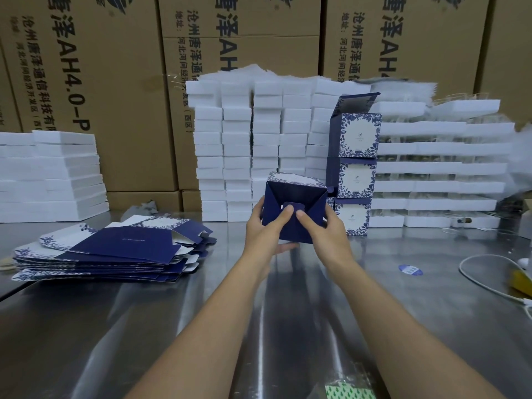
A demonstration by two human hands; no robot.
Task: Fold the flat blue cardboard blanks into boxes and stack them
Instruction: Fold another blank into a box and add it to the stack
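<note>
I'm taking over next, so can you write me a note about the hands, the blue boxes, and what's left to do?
Hands: the left hand and right hand both grip one half-folded box above the table, thumbs pressing its bottom flaps.
Done: a stack of folded boxes, three high, stands behind the right hand; the top one's lid flap is up.
Left: finish closing this bottom, probably add it to that stack, then work through the pile of flat blanks on the left.
</note>
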